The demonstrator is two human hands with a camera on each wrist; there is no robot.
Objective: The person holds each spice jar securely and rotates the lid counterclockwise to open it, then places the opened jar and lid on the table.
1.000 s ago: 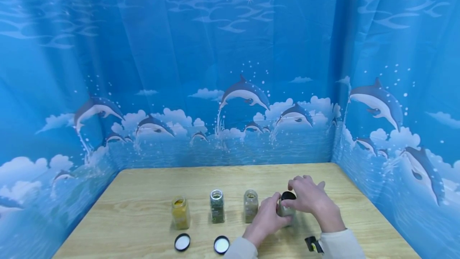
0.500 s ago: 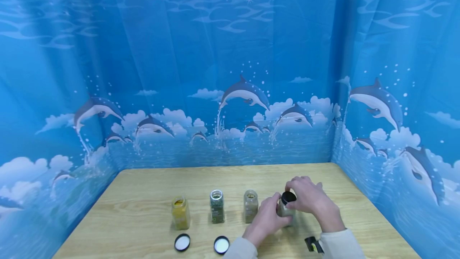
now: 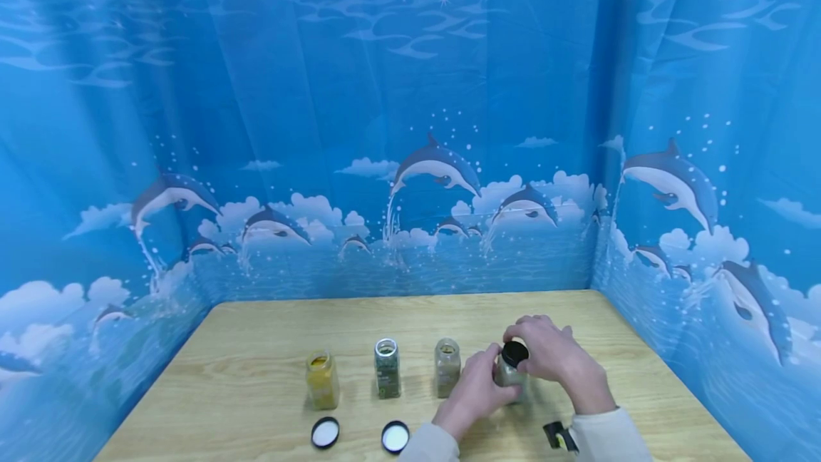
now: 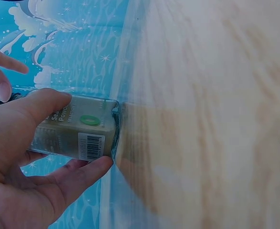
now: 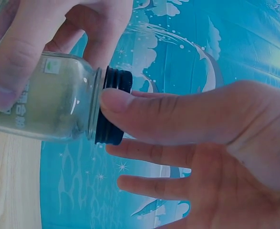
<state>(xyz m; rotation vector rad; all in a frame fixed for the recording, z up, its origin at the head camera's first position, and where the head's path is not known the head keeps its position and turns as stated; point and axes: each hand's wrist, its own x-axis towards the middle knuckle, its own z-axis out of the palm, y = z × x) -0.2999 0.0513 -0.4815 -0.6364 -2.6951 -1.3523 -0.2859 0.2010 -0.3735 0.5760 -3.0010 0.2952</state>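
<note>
A glass spice jar (image 5: pixel 58 100) of pale powder stands at the right end of a row, its black lid (image 3: pixel 515 353) on its neck. My left hand (image 3: pixel 476 389) grips the jar's body, thumb and fingers on opposite sides; the left wrist view shows a barcode on the jar (image 4: pixel 85 129). With thumb and fingers my right hand (image 3: pixel 556 353) pinches the lid's rim, and in the right wrist view the thumb lies across the black lid (image 5: pixel 112 112). The other right-hand fingers extend past the lid.
Left of the hands stand three uncapped jars: yellow powder (image 3: pixel 323 381), green herbs (image 3: pixel 388 369) and a pale brown one (image 3: pixel 447 369). Two upturned black lids (image 3: pixel 325 433) (image 3: pixel 395 437) lie in front. A small black item (image 3: pixel 559 436) sits by the right sleeve. A dolphin-print curtain (image 3: pixel 410 127) surrounds the table.
My right hand has shifted slightly left around the lid, and more of the lid's top shows. The left hand and the jar stay in place.
</note>
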